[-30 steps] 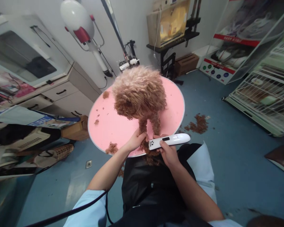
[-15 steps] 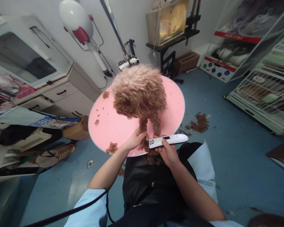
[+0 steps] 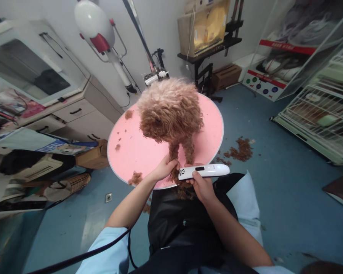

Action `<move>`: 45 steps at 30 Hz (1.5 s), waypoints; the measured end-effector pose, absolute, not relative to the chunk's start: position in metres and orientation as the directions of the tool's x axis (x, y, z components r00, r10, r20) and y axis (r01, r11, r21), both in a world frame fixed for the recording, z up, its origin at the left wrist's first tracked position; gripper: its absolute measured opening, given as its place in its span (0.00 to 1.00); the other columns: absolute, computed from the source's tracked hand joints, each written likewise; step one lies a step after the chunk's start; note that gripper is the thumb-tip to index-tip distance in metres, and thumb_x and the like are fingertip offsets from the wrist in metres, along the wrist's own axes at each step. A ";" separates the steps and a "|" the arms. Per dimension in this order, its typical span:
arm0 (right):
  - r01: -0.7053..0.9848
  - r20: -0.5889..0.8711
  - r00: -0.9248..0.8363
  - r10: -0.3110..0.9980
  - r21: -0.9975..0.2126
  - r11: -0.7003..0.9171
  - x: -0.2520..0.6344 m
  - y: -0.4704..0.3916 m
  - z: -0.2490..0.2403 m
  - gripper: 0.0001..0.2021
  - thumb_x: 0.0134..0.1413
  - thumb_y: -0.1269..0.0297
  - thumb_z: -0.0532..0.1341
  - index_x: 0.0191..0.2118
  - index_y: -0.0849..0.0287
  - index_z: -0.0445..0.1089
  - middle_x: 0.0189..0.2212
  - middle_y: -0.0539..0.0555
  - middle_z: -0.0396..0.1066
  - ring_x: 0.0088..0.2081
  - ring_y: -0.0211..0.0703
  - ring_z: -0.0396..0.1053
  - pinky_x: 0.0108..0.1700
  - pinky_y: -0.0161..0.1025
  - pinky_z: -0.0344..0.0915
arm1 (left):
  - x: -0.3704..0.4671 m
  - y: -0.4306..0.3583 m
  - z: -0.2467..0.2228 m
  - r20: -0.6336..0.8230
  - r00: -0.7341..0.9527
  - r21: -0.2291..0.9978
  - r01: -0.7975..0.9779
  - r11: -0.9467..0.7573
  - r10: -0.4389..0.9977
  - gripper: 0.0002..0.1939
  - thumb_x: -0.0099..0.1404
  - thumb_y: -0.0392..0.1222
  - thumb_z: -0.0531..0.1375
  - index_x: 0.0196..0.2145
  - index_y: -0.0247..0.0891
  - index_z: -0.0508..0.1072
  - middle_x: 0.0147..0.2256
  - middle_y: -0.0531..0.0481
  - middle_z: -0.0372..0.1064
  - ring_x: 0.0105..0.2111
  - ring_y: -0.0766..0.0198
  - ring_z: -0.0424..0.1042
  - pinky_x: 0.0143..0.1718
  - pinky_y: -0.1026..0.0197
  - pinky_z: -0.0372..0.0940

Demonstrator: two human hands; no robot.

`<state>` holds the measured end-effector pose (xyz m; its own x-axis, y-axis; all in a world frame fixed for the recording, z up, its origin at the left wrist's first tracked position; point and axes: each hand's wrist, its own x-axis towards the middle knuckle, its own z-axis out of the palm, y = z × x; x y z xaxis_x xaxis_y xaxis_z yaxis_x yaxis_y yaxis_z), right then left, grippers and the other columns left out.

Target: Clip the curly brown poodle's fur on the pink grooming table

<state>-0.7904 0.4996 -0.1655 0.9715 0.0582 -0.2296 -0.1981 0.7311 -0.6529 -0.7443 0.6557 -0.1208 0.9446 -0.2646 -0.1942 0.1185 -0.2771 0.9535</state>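
A curly brown dog (image 3: pixel 170 110) stands on a round pink table (image 3: pixel 131 156), its head lowered to the left. My left hand (image 3: pixel 166 168) is closed round the lower part of one front leg, near the table's front edge. In my right hand (image 3: pixel 201 184) I hold a white hair clipper (image 3: pixel 205 171) almost level, its head pointing left at the held leg. The blade end lies beside the paw, and whether it touches the fur I cannot tell. Clipped brown fur (image 3: pixel 184 189) lies beneath the clipper at the table's edge and on my dark apron (image 3: pixel 171 213).
More cut fur (image 3: pixel 135 178) lies on the table's left side, and a heap of fur (image 3: pixel 241 149) is on the blue floor. Behind the table stands a metal post (image 3: pixel 140 30) with a clamp. Wire cages (image 3: pixel 320 118) stand at right, a cabinet (image 3: pixel 77 114) and cardboard box (image 3: pixel 93 156) at left.
The clipper has tilted slightly, its rear end a little lower and further right. My left hand keeps its hold on the leg. The whole view has shifted slightly.
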 end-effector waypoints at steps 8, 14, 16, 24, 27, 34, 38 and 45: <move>-0.323 -0.194 0.946 0.260 -0.505 0.800 -0.793 0.473 -0.167 0.26 0.35 0.58 0.74 0.44 0.48 0.68 0.29 0.45 0.73 0.24 0.33 0.65 0.32 0.39 0.71 | -0.741 0.655 -0.122 -0.219 0.941 0.970 0.181 -0.163 -0.259 0.12 0.63 0.43 0.53 0.25 0.34 0.65 0.21 0.52 0.65 0.17 0.72 0.62 0.18 0.68 0.58; -0.218 -0.109 0.973 0.206 -0.741 0.635 -0.770 0.459 -0.158 0.19 0.41 0.65 0.71 0.42 0.55 0.69 0.40 0.53 0.76 0.18 0.30 0.62 0.23 0.36 0.66 | -0.739 0.659 -0.126 -0.244 0.929 0.966 0.207 -0.156 -0.279 0.13 0.62 0.45 0.54 0.28 0.32 0.69 0.22 0.49 0.70 0.15 0.72 0.61 0.16 0.68 0.55; -0.171 -0.054 0.977 0.204 -0.768 0.617 -0.766 0.467 -0.157 0.17 0.43 0.63 0.70 0.41 0.56 0.68 0.40 0.53 0.76 0.17 0.29 0.60 0.21 0.34 0.64 | -0.740 0.659 -0.128 -0.218 0.942 0.968 0.177 -0.177 -0.256 0.11 0.62 0.44 0.55 0.26 0.34 0.67 0.18 0.53 0.65 0.15 0.73 0.60 0.16 0.69 0.55; -0.119 0.109 0.870 0.480 -0.900 0.419 -0.751 0.467 -0.147 0.19 0.48 0.62 0.68 0.45 0.55 0.64 0.46 0.55 0.74 0.22 0.31 0.67 0.23 0.33 0.66 | -0.736 0.670 -0.130 -0.166 0.960 0.956 0.101 -0.274 -0.226 0.07 0.59 0.40 0.55 0.35 0.35 0.67 0.22 0.56 0.65 0.20 0.70 0.63 0.22 0.67 0.59; -0.206 0.155 0.635 0.757 -0.910 0.359 -0.732 0.455 -0.141 0.20 0.45 0.62 0.70 0.45 0.57 0.66 0.48 0.57 0.72 0.23 0.33 0.68 0.22 0.33 0.66 | -0.736 0.671 -0.127 -0.139 0.959 0.949 0.058 -0.311 -0.246 0.06 0.59 0.40 0.55 0.33 0.35 0.68 0.24 0.54 0.66 0.23 0.70 0.63 0.24 0.67 0.59; -0.054 0.292 0.696 0.656 -0.890 0.453 -0.724 0.455 -0.142 0.19 0.42 0.60 0.72 0.41 0.58 0.70 0.43 0.56 0.73 0.41 0.44 0.72 0.45 0.42 0.69 | -0.739 0.668 -0.130 -0.132 0.953 0.952 0.044 -0.303 -0.274 0.14 0.62 0.42 0.51 0.20 0.36 0.65 0.20 0.53 0.62 0.21 0.70 0.59 0.24 0.66 0.56; -0.024 0.218 0.802 0.556 -0.918 0.395 -0.733 0.459 -0.139 0.17 0.45 0.61 0.70 0.41 0.58 0.69 0.37 0.54 0.75 0.39 0.44 0.73 0.43 0.42 0.69 | -0.738 0.668 -0.135 -0.154 0.947 0.957 0.072 -0.281 -0.283 0.14 0.62 0.43 0.52 0.21 0.36 0.65 0.20 0.54 0.62 0.20 0.72 0.58 0.24 0.66 0.55; -0.110 0.155 0.789 0.595 -0.916 0.385 -0.747 0.471 -0.143 0.15 0.44 0.65 0.69 0.39 0.57 0.68 0.36 0.54 0.76 0.33 0.41 0.73 0.35 0.38 0.70 | -0.737 0.663 -0.129 -0.260 0.966 0.965 0.260 0.018 0.000 0.06 0.56 0.40 0.54 0.32 0.38 0.65 0.15 0.59 0.60 0.12 0.71 0.55 0.15 0.67 0.49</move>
<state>-0.7469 0.4715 -0.1430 0.7887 0.5948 0.1553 -0.1103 0.3855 -0.9161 -0.7368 0.6627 -0.1287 0.9656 -0.0002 -0.2602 0.2601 0.0180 0.9654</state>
